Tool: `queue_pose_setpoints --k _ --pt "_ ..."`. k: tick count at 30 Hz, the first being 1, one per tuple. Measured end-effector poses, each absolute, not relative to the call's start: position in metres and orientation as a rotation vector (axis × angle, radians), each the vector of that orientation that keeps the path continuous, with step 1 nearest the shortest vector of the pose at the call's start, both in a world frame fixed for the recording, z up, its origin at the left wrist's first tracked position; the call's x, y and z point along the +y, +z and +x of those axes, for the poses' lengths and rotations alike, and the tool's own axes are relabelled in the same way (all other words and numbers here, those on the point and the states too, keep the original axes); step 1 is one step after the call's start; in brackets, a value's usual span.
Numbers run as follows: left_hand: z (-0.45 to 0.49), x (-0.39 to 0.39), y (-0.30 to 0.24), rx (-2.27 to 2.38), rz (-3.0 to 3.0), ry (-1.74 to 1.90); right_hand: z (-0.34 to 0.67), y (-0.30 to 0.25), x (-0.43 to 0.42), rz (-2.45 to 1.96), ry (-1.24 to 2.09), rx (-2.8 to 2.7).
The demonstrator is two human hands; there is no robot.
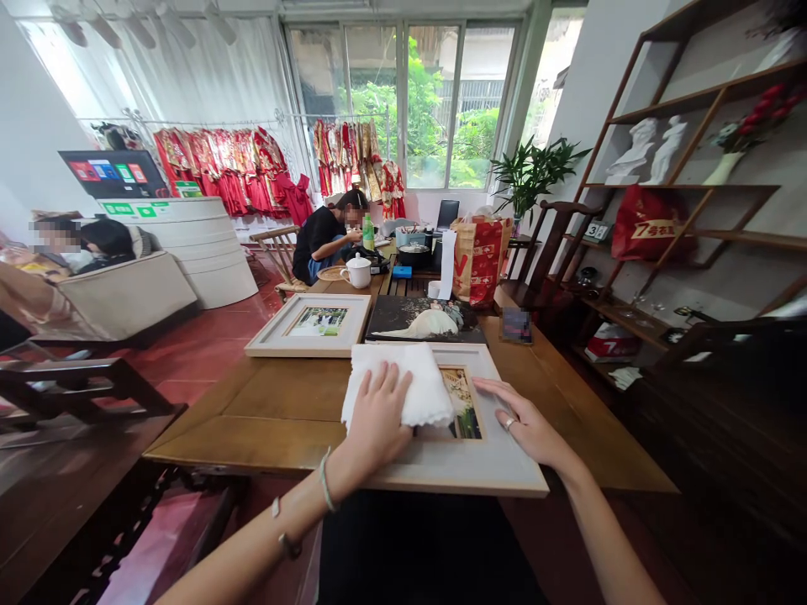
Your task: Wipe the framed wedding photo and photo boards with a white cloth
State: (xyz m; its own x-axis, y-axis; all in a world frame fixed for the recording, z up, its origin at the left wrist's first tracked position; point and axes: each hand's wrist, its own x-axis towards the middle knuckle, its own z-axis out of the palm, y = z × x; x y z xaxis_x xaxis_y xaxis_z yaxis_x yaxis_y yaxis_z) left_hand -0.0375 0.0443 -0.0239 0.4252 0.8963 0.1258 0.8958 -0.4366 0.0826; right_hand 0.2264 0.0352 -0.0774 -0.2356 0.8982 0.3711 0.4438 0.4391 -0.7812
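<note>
My left hand (378,412) lies flat with its fingers stretched over a folded white cloth (432,386), pressing it against a picture frame (454,466). The frame has a pale wooden border and lies on the wooden table in front of me. Most of its photo (470,407) is under the cloth and hand; a strip shows on the right. On the frame's right side rests my right hand (523,420), fingers extended and thumb apart, holding nothing. A second framed photo (321,322) lies farther left, beside a dark photo panel (425,319) showing a white dress.
The wooden table (271,428) carries a white lidded cup (358,271), a red-and-tan paper bag (482,260) and a small dark item (517,326). A person (328,235) sits at the far end. Shelves (693,189) stand right.
</note>
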Motion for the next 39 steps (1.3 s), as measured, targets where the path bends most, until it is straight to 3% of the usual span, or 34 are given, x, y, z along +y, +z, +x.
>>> queue_pose_setpoints --k 4,9,26,39 --pt "-0.034 0.080 -0.026 1.701 2.588 0.398 0.225 -0.077 0.036 -1.152 0.679 -1.840" --pt "-0.036 0.083 -0.042 1.619 2.620 0.330 0.224 -0.082 0.043 -1.258 0.668 -1.795" --pt "-0.026 -0.009 -0.023 1.523 2.628 0.023 0.228 -0.092 0.060 -1.249 0.502 -1.804" --pt "-0.019 0.090 -0.018 1.788 2.643 0.278 0.219 -0.093 0.055 -1.264 0.577 -1.719"
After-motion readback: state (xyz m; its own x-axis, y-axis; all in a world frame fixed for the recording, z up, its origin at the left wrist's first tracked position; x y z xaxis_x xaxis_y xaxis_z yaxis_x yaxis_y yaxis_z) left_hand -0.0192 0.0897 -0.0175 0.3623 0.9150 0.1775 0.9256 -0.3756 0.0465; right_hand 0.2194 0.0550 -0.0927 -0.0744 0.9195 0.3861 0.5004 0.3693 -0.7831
